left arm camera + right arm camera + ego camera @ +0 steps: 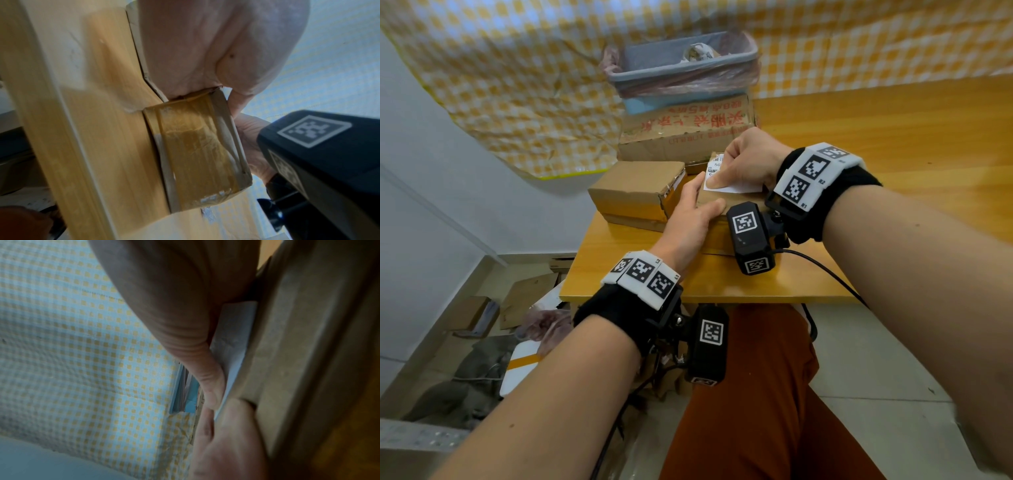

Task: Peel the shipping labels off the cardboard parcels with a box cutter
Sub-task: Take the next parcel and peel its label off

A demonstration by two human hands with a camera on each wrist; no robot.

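Observation:
A small cardboard parcel, wrapped in brown tape, lies on the wooden table. My left hand grips its near left corner, thumb on top and fingers down the side. A white shipping label is partly lifted off the parcel's top. My right hand pinches it, the thumb lying along the label. No box cutter shows in any view.
Two more cardboard boxes sit left of the parcel, and a larger box with red print lies behind. On that box stands a blue bin with a pink bag. The table's front edge is close; flattened cardboard litters the floor at left.

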